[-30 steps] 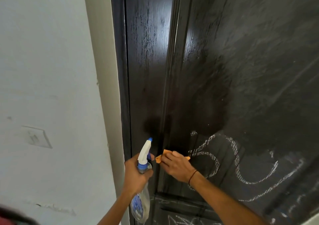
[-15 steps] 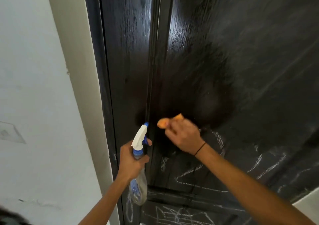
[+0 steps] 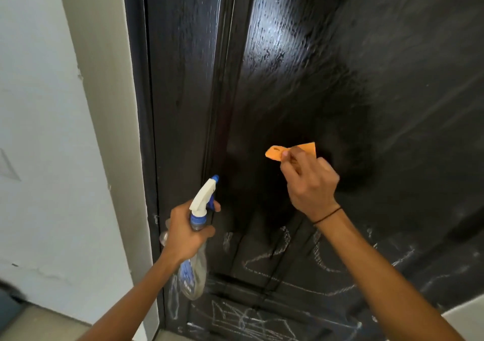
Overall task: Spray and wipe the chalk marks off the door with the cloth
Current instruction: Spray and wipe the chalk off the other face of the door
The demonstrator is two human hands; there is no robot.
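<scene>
1. Left hand [image 3: 183, 232]: curled tight round spray bottle [image 3: 195, 238] neck, nozzle toward dark door [image 3: 314, 66].
2. Right hand [image 3: 310, 183]: pinching orange cloth [image 3: 290, 151] against door panel.
3. Chalk marks [image 3: 288, 264]: below both hands.

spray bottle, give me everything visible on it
The spray bottle has a clear plastic body with a blue-printed label, a blue collar, a white trigger head and a small blue nozzle tip. It is roughly upright, leaning slightly, with the nozzle aimed up and right toward the dark door. The left hand grips its neck, a finger at the blue trigger. The body hangs below the hand, in front of the door's left edge near the chalk marks. Liquid level cannot be told.
</scene>
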